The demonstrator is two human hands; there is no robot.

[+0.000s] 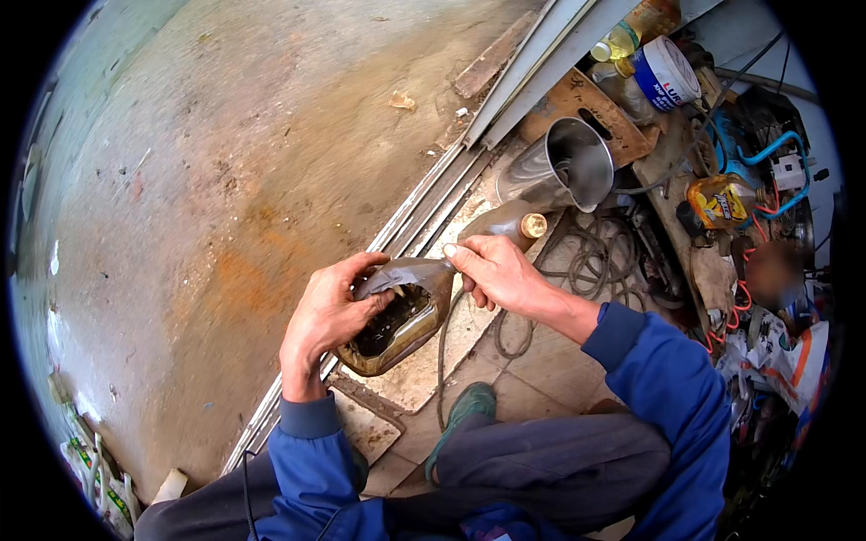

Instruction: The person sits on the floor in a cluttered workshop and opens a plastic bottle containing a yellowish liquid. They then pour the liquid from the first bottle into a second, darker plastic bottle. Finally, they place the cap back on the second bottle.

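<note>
A cut-open plastic jug [406,338], dirty and with dark contents, is held tilted between both hands. My left hand [331,311] grips its cut side, the thumb at the opening and the fingers over the upper wall. My right hand [494,274] pinches the jug's narrow neck end between thumb and fingers. Just beyond my right hand lies a cloudy plastic bottle [497,223] with a stained cap. A metal pitcher [524,174] with a spout stands beyond that bottle.
A metal door track [413,223] runs diagonally past the jug. Coiled cord [588,260] lies on the tiles at right. A wooden board [588,108], a white and blue tub [666,74], a yellow-labelled bottle [720,203] and an orange coiled hose [744,297] crowd the right side.
</note>
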